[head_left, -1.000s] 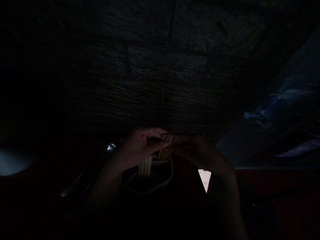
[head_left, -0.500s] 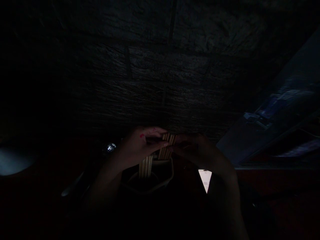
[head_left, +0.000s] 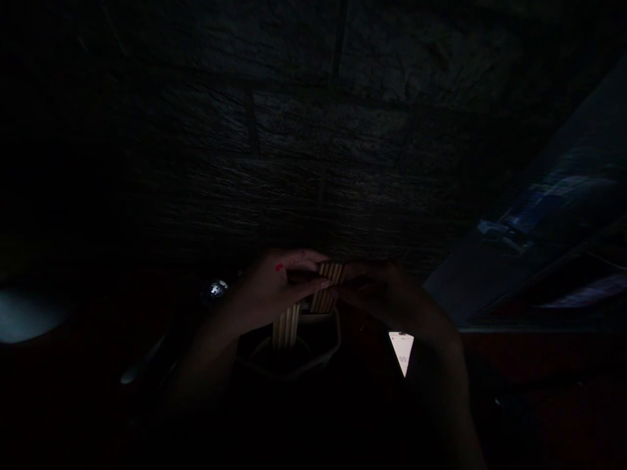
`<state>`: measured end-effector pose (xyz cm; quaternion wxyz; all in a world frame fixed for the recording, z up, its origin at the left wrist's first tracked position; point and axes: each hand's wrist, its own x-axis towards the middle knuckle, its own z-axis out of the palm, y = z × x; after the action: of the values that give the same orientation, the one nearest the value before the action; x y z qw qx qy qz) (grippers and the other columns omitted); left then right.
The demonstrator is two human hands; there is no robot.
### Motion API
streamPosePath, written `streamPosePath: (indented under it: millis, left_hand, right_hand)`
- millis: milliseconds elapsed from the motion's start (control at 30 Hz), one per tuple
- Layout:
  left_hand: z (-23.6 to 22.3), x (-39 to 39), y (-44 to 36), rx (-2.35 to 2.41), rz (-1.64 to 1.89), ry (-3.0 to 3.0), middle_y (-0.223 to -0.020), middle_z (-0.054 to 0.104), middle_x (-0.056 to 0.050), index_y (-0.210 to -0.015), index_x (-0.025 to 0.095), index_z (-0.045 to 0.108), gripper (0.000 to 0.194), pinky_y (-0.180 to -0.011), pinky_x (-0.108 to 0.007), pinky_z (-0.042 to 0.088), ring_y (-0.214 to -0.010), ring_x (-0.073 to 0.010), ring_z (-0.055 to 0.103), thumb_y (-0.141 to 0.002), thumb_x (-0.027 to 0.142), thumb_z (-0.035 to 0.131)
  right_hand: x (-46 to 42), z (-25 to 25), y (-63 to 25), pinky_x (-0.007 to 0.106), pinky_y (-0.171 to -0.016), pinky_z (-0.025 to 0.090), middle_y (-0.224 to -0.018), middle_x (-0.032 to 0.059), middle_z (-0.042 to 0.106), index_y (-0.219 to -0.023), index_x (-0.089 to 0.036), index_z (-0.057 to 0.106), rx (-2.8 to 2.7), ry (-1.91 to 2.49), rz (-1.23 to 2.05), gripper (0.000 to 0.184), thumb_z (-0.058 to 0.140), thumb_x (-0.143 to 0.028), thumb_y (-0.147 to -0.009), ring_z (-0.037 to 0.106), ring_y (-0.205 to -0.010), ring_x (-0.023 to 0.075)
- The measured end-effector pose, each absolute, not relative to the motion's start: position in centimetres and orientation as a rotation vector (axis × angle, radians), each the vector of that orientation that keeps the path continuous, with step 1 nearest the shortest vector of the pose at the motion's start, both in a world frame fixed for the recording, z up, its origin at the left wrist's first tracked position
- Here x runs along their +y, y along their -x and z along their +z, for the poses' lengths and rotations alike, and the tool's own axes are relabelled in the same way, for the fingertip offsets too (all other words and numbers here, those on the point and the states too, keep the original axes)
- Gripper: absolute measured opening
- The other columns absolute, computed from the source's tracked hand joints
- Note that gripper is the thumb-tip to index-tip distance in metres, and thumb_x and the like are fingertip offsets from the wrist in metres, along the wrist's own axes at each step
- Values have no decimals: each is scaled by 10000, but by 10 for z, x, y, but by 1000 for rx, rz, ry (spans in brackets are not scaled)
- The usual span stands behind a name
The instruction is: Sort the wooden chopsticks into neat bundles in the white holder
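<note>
The scene is very dark. My left hand [head_left: 274,287] is closed around a bundle of thin pale sticks [head_left: 327,290], thumb and fingers pinching it near the top. My right hand [head_left: 379,294] meets it from the right, fingers curled on the same bundle; its fingertips are lost in shadow. The sticks run down into a pale-rimmed container [head_left: 313,352] just below my hands.
A rough dark brick-like wall [head_left: 313,143] fills the upper view. A lit phone screen [head_left: 401,352] glows under my right wrist. A small shiny round object [head_left: 215,288] and a pale curved shape [head_left: 24,320] lie to the left. Dim bluish items [head_left: 539,209] sit at right.
Almost nothing moves; both hands stay on the stick bundle, with only slight shifts of the fingers and the view.
</note>
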<state>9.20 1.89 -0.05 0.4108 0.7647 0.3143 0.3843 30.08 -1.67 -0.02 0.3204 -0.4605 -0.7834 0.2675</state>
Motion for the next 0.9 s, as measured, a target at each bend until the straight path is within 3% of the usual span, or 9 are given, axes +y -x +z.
streamPosePath:
  millis: [333,767,900]
  left_hand:
    - [-2,20,-92,767,977,-1967,-1026,769,-24,-1029,191,721,214,-878,-282,577,-947,-171,724,-818,216,693]
    - [-4,20,-93,761,984,-1924,-1021,767,-16,-1022,183,710,215,-861,-249,577,-941,-151,723,-807,189,708]
    - [-3,21,-91,754,965,-1930,-1028,766,-13,-1040,188,706,239,-877,-253,572,-953,-157,721,-801,183,713]
  right_hand:
    - [-17,0,-300,279,-733,560,-978,-7,773,-1017,-261,750,-2076,1226,685,179,643,-277,-875,719,-860,163]
    - [-17,-1,-302,265,-725,568,-936,-7,767,-988,-256,727,-2037,1220,723,143,646,-261,-870,725,-863,160]
    - [-17,-2,-301,277,-758,581,-1014,11,761,-1019,-245,706,-1984,1204,760,177,686,-284,-847,729,-912,177]
